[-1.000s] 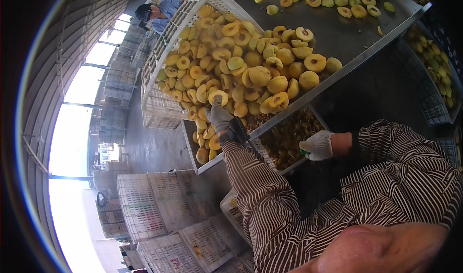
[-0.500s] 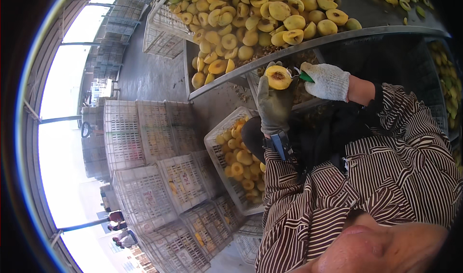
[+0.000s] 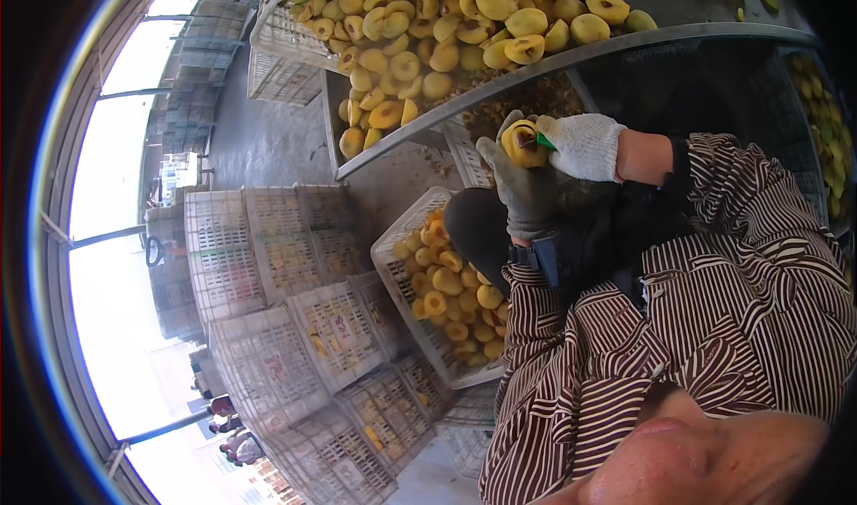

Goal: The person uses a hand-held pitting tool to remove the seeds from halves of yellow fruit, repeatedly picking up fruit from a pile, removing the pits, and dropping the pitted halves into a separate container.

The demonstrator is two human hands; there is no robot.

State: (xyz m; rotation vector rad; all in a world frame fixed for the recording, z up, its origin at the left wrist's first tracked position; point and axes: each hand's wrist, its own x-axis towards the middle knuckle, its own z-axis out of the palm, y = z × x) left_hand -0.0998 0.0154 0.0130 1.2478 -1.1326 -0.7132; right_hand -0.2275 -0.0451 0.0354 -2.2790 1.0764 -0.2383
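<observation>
My left hand (image 3: 527, 188), in a grey-soiled glove, is closed around a yellow peach half (image 3: 524, 143), its cut face turned up with a brown centre. In a whitish knitted glove, my right hand (image 3: 585, 146) grips a small pitting tool with a green handle (image 3: 544, 141). The tool's working end is at the cut face of the peach; its tip is too hidden to make out. Both hands are just on my side of the metal table's rail (image 3: 571, 58). On the table beyond lies a heap of halved yellow peaches (image 3: 446, 23).
A white plastic crate (image 3: 406, 317) with peach halves stands left of my knee. Brown pits and scraps (image 3: 522, 99) lie below the rail. Stacked crates (image 3: 277, 362) rise at the left. Greenish-yellow fruit (image 3: 821, 130) fills a crate at the far right. Distant people (image 3: 241, 449) appear lower left.
My right hand has moved left, bringing the tool from the peach's edge onto its cut face. The peach half has tilted in my left hand. The whole view has shifted slightly.
</observation>
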